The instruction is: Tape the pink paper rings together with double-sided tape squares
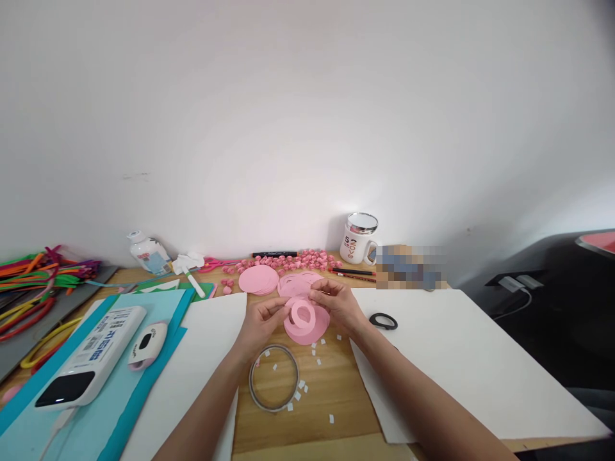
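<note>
A pink paper ring (302,301) sits at the middle of the work, held up over a pink paper disc (319,329). At its 9 o'clock, the left hand (262,324) has thumb and index fingers nearly closed, pinching the ring's edge. At about 2 o'clock, the right hand (340,302) pinches the upper edge, its fingers drawn together too.

Taking the ring as the clock's centre, a stack of pink discs (258,280) lies at 10 o'clock, and more pink paper pieces (294,283) lie at 12, just behind. Beyond these, also toward 12, small pink pieces (288,263) are heaped near a black marker (275,254). A white mug (354,246) stands between 1 and 2. A black handle loop (384,321) rests at 3, on a white sheet (456,365).

At 7, a round metallic-looking hoop (250,384) lies flat on the wooden surface (336,387), with white scraps (298,396) beside it. Farther out, a white device (108,339) lies between 8 and 9, and a white bottle (148,253) leans near 10.
</note>
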`<state>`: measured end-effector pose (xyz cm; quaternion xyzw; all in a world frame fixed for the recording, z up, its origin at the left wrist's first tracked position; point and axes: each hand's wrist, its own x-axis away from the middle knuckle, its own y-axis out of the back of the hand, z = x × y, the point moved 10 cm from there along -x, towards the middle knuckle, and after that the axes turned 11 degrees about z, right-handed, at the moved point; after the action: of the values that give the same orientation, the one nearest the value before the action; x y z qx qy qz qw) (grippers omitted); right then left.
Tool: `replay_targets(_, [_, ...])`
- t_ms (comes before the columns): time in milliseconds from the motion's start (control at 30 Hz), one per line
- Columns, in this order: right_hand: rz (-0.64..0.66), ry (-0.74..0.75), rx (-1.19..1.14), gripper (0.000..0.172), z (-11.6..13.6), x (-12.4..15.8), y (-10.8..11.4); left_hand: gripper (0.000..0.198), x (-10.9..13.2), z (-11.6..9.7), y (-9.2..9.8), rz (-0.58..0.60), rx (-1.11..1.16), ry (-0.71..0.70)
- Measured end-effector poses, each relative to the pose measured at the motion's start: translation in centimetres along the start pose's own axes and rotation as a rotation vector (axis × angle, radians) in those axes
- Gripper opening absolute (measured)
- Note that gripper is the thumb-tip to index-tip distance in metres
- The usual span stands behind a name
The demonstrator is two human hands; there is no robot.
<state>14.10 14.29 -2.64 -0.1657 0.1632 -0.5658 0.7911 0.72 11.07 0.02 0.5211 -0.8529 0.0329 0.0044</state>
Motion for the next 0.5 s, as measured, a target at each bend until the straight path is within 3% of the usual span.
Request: replay_targets(500, [0.009, -0.021, -0.036, 0.021, -0.04, 0.05, -0.12, 0.035, 0.08, -0.57, 0.13, -0.017, -0.006, -0.027])
